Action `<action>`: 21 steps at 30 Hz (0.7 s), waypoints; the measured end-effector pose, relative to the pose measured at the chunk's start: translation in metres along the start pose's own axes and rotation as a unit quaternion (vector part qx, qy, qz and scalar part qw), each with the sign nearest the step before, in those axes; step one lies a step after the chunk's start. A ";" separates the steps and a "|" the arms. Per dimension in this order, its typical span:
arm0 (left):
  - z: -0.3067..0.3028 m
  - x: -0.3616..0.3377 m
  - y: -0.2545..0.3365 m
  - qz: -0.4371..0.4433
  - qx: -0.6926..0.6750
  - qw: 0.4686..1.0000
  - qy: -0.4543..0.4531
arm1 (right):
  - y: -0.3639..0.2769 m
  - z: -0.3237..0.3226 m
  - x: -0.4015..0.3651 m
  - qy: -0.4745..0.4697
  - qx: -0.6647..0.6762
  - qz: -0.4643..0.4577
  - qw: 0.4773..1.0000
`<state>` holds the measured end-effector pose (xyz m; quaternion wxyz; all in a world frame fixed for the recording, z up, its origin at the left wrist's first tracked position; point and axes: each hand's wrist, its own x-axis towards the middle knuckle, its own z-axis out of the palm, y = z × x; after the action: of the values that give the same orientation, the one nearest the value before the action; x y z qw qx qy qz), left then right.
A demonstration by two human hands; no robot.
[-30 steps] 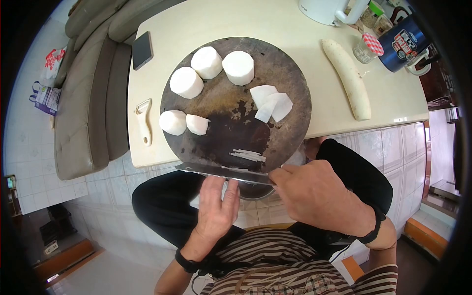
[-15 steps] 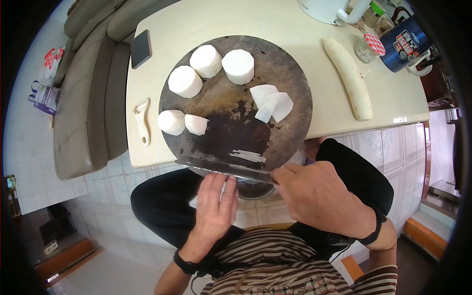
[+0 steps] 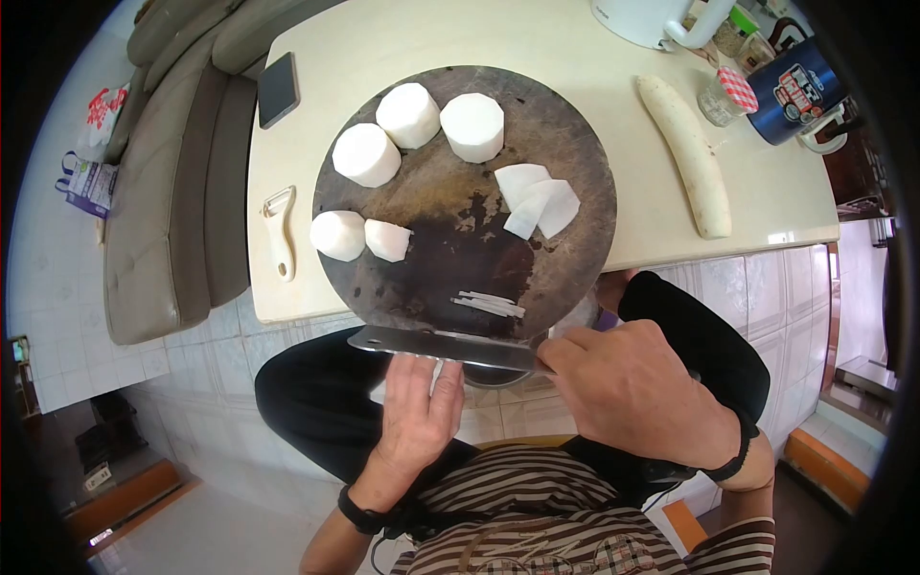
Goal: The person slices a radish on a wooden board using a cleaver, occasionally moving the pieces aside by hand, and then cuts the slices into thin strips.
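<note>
My right hand (image 3: 623, 379) is closed round the handle of a wide-bladed kitchen knife (image 3: 450, 350). Its blade reaches leftward across the near edge of a round, dark cutting board (image 3: 565, 278). Close against the blade is my left hand (image 3: 419, 407), fingers drawn together; the blade hides the fingertips and whatever they press on. Just beyond the knife lie several thin white radish strips (image 3: 489, 305). Thin radish slices (image 3: 540, 203) overlap at the board's right side. Peeled radish chunks (image 3: 472, 127) stand along its far edge, with two smaller radish pieces (image 3: 338, 235) at the left.
A whole white radish (image 3: 685, 158) lies right of the board. Left of it are a peeler (image 3: 278, 235) and a phone (image 3: 279, 90). A jar (image 3: 728, 96), a blue canister (image 3: 795, 91) and a white kettle (image 3: 637, 19) stand at the far right. Part of a bowl (image 3: 498, 374) shows below the knife.
The knife blade has tipped so more of its flat side shows, and it has shifted slightly toward me. My right hand has moved a little with it; my left hand stays nearly still.
</note>
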<state>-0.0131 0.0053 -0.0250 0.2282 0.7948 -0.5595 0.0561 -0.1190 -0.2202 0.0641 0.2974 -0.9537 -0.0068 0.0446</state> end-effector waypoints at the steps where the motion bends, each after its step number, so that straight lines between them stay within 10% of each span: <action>1: 0.000 -0.001 0.000 -0.003 -0.002 1.000 -0.001 | 0.000 0.000 -0.001 -0.005 -0.008 -0.001 1.000; 21: 0.000 -0.002 0.002 -0.013 -0.001 1.000 -0.029 | -0.003 0.000 -0.004 -0.023 -0.019 0.007 1.000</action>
<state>-0.0157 0.0064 -0.0249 0.2136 0.8030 -0.5557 0.0298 -0.1227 -0.2183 0.0663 0.2791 -0.9578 -0.0082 0.0687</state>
